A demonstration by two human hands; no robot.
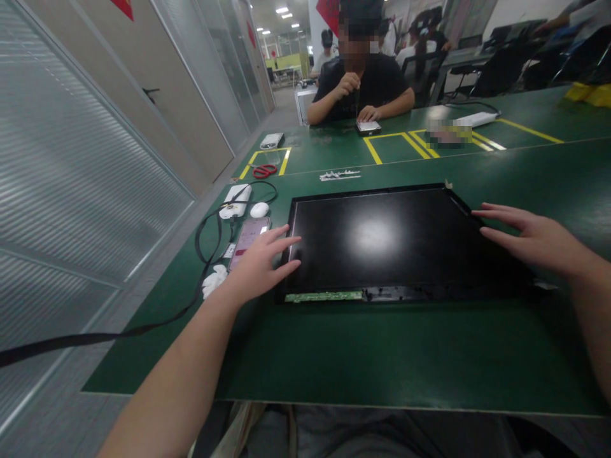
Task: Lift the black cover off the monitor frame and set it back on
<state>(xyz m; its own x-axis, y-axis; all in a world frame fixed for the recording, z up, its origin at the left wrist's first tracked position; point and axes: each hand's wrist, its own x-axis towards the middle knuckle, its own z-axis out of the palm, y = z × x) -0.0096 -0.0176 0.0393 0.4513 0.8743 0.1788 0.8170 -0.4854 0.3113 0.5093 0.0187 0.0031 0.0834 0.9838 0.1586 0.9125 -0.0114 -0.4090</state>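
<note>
The left hand (258, 262) and right hand (539, 238) are bare with slim fingers, the forearms (188, 362) uncovered, and dark, creased cloth (377, 436) shows dimly below

We hold our left hand (260, 264), fingers spread, at the left edge of a black screen panel (405, 248) lying flat on the green table (391, 362); our right hand (539, 238) is at its right edge. Along the near edge we see a green circuit strip (324, 296). Beside our left hand lies a phone (245, 238). Across from us, a person (360, 79) handles a small device (369, 128).
</note>
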